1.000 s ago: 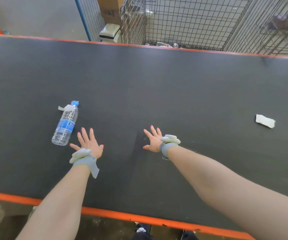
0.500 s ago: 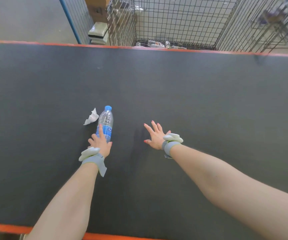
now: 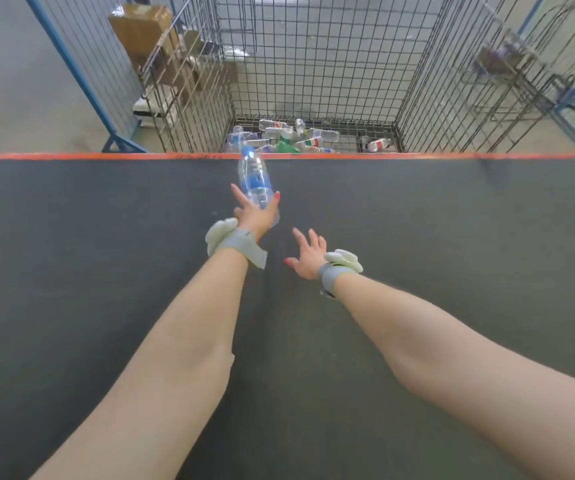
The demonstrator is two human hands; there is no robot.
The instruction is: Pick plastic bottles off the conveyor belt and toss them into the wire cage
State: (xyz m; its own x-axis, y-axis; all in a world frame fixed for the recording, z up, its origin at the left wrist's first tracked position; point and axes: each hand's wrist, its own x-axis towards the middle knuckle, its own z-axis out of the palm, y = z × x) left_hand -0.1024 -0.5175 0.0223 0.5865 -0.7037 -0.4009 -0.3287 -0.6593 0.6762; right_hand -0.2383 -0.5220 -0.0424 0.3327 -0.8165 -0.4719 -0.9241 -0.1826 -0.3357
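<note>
My left hand (image 3: 253, 216) holds a clear plastic bottle (image 3: 255, 180) with a blue label. The bottle is raised over the far part of the dark conveyor belt (image 3: 106, 237), its cap end pointing at the wire cage (image 3: 313, 64). My thumb lies on its right side and a finger on its left. My right hand (image 3: 308, 252) hovers over the belt with fingers spread, holding nothing. Several bottles (image 3: 293, 136) lie on the cage floor just past the belt's orange far edge (image 3: 71, 156).
A blue-framed mesh fence (image 3: 71, 64) stands to the left of the cage, with cardboard boxes (image 3: 140, 26) behind it. Another wire cart (image 3: 521, 74) stands at the right. Both my forearms stretch across the belt.
My left hand closed on the bottle lying on the belt and lifted it forward towards the cage. The view tilted up, and the paper scraps left the frame. My right hand stayed spread.
</note>
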